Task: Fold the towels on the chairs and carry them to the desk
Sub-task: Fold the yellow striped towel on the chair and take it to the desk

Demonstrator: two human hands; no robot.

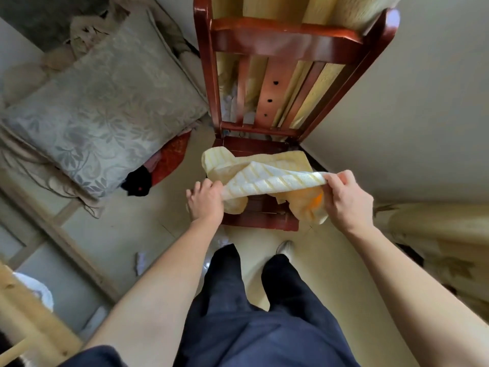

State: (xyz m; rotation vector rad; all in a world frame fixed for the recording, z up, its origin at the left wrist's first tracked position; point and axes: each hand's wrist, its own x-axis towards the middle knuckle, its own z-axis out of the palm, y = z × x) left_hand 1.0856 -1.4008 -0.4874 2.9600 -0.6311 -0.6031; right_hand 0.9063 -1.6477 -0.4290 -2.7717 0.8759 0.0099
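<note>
So the left hand (205,202) pinches the near-left end of the yellow-and-white striped terry towel (272,178), and the right hand (348,200) pinches its near-right corner. The rest sits bunched on the seat of the red-brown wooden chair (262,223), drooping off the near right. Risk, I'd guess: a crooked fold, or the loose part sliding to the floor. No containers I can make out.

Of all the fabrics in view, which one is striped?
The yellow towel that the left hand and right hand hold over the chair; the grey cushion and the curtain carry leaf patterns instead.
</note>
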